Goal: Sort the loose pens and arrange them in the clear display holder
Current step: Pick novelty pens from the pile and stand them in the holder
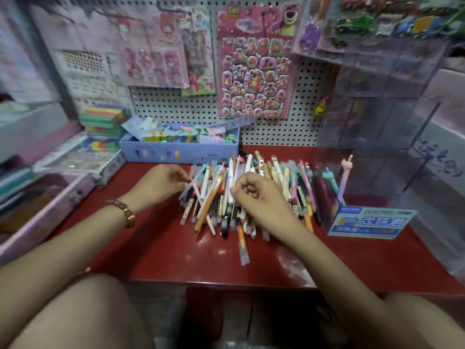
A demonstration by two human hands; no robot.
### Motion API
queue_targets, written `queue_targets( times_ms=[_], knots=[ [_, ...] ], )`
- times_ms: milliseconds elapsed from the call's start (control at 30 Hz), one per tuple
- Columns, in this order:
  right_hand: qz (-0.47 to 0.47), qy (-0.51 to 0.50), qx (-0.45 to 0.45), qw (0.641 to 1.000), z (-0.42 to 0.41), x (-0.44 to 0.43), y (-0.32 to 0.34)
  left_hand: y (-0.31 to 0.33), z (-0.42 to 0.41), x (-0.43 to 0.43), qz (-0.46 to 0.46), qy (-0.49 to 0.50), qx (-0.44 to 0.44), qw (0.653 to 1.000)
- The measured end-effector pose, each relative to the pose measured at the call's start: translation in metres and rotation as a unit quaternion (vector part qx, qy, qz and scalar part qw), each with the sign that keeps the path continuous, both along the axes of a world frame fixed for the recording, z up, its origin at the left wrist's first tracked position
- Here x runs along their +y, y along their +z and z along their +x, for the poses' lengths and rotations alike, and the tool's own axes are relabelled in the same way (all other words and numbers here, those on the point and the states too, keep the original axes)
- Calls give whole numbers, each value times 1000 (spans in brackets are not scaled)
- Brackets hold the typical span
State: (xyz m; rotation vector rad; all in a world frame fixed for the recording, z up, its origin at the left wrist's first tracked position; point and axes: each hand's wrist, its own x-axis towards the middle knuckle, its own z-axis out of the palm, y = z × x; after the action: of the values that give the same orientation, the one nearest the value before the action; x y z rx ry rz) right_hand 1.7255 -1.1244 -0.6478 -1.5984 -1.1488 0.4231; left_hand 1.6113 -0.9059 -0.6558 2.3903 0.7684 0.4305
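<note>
On the red shelf (176, 253) before you, your left hand (161, 183) and right hand (256, 197) rest, fingers curled, on the pile of loose pens (214, 195). Blur hides whether either grasps one. Just right stands the clear display holder (367, 221), a few pens inside.

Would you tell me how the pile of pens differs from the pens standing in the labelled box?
The pile of pens lies flat and jumbled; the standing pens are upright. The pile holds many; the standing pens are few, in the labelled box. Both are on the red shelf.
</note>
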Motion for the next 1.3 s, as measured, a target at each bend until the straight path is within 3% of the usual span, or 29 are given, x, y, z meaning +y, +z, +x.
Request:
queue_targets(
  times_ms=[300, 433, 533, 667, 800, 967, 1067, 1133, 1300],
  knots=[
    [-1, -35, -90, 995, -9, 4, -4, -12, -5, -4, -111, 37, 18, 993],
    [-14, -46, -77, 996, -11, 4, -5, 6, -17, -6, -235, 87, -80, 965],
    [-2, -47, -14, 999, -13, 8, -2, 25, -27, -24, -281, -5, -134, 950],
    [17, -6, 133, 991, -18, 13, 6, 38, -31, -49, -264, -177, -79, 945],
    [18, -22, 183, 983, -25, 11, 10, 37, -30, -54, -245, -236, -49, 939],
    [31, -63, 230, 971, -19, 8, 10, 12, -24, -17, -129, -148, -112, 974],
    [16, -70, 211, 975, -17, 8, 10, -9, -21, 7, 18, -129, -43, 991],
    [13, -66, 195, 978, -16, 9, 8, -18, -19, 12, 24, -133, -20, 991],
    [2, -64, 148, 987, -20, 14, 5, -27, -6, 10, 5, -113, -58, 992]
  ],
)
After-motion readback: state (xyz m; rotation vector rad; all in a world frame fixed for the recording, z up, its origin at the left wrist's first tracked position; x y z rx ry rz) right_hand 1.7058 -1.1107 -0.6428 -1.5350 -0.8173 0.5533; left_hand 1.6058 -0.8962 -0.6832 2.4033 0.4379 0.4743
